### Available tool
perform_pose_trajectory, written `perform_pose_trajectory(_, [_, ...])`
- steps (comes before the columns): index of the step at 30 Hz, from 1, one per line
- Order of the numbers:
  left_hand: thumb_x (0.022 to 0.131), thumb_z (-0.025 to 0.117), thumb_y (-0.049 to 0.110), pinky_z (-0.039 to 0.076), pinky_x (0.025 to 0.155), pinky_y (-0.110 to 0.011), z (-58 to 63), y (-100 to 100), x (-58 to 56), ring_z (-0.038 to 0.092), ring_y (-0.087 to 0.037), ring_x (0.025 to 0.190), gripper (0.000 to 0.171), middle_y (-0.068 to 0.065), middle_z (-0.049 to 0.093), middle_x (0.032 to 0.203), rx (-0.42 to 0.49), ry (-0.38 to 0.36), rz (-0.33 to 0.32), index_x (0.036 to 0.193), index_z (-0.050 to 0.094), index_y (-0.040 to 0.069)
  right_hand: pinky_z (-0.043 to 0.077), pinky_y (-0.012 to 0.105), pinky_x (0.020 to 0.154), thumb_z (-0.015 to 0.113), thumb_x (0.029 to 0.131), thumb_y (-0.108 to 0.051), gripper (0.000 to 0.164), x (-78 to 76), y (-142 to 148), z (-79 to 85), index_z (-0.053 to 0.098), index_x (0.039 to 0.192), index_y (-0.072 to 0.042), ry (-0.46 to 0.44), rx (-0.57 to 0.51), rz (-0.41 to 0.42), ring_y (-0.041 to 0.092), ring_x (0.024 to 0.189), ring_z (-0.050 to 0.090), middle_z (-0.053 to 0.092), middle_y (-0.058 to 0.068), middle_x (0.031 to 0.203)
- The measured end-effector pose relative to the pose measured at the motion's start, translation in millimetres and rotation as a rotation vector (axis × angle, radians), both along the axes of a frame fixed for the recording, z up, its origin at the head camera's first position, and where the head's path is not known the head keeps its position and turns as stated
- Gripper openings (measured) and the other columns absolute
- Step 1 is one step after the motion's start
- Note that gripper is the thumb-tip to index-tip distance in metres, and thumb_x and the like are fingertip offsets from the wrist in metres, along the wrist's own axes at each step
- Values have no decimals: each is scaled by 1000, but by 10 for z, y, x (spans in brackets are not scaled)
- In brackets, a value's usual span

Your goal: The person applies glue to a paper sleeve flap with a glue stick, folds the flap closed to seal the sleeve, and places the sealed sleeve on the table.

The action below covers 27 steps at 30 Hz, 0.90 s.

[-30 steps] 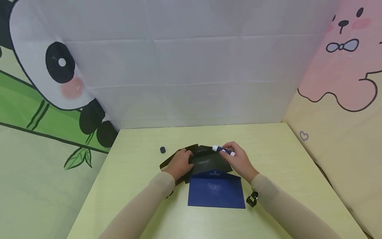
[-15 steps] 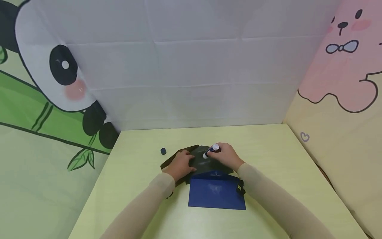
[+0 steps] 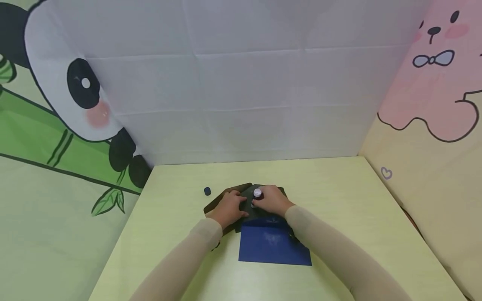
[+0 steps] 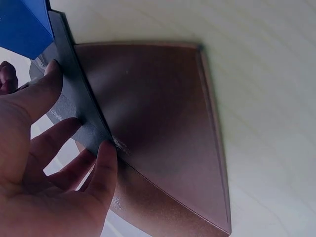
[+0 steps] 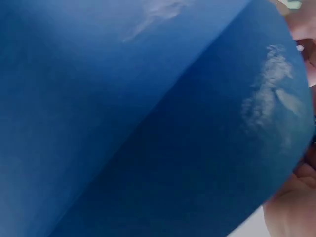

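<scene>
In the head view my right hand (image 3: 274, 200) grips a glue stick (image 3: 257, 192), its white end up and its lower end down at the black envelope (image 3: 254, 213). My left hand (image 3: 228, 207) rests on that envelope's left side, fingers spread. The left wrist view has its thumb and fingertips on the black envelope's edge (image 4: 74, 69), above a brown envelope (image 4: 153, 113). Nearest me lies a blue envelope (image 3: 269, 244), its flap raised toward the black one. White smears (image 5: 266, 84) mark that flap in the right wrist view, where the glue stick is mostly hidden.
A small dark cap (image 3: 207, 191) lies on the pale yellow table (image 3: 180, 188), left of the envelopes. A white cloth wall (image 3: 241, 104) stands along the table's back edge. Printed cloths with cartoon figures hang at both sides.
My right hand has moved left and down with the glue stick, from above the black envelope's right side to its middle, tipping the stick upright. My left hand stays in place.
</scene>
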<state>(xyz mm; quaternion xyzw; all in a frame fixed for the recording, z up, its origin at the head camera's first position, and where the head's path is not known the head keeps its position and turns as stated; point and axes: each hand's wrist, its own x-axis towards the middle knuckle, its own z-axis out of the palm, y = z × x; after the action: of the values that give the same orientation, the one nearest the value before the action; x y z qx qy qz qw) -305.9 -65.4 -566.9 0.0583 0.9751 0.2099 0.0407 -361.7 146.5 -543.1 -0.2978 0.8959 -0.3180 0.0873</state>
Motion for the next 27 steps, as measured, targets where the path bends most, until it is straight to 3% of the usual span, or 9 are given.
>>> perform_pose_trajectory(4, [96,101,30,49,136,-65,-198,-86,-99,55,-57,161,71,-28,65,166,47,17,-11,156,75,4,50,30,76,86,106,-19,18,8,-20,-22,74,96,-10,33,36,22,11,74,60,74,1,85])
perform_pose_trajectory(8, [96,101,36,51,134,-64,-303,-129,-155,57,-56,159,73,-26,66,165,-6,37,-40,157,75,5,50,30,77,85,106,-20,18,4,-8,-19,72,95,-13,38,53,21,11,74,59,72,-1,85])
perform_pose_trajectory(12, [96,101,38,54,133,-60,-226,-99,-133,59,-53,158,73,-25,66,165,-52,26,-36,157,76,6,50,30,76,85,105,-20,18,-13,36,3,72,94,-13,50,59,18,12,75,59,72,0,85])
perform_pose_trajectory(19, [100,99,33,54,133,-58,74,20,2,59,-51,157,67,-25,65,166,-86,5,-11,156,76,4,51,31,77,85,103,-17,15,-82,157,16,74,95,-11,59,46,-11,12,77,60,74,1,87])
perform_pose_trajectory(27, [102,97,33,53,134,-57,124,83,81,57,-48,161,68,-24,63,169,-97,-15,18,160,73,6,50,32,77,85,101,-17,21,-87,278,13,69,88,-13,58,43,-33,13,76,58,69,-1,82])
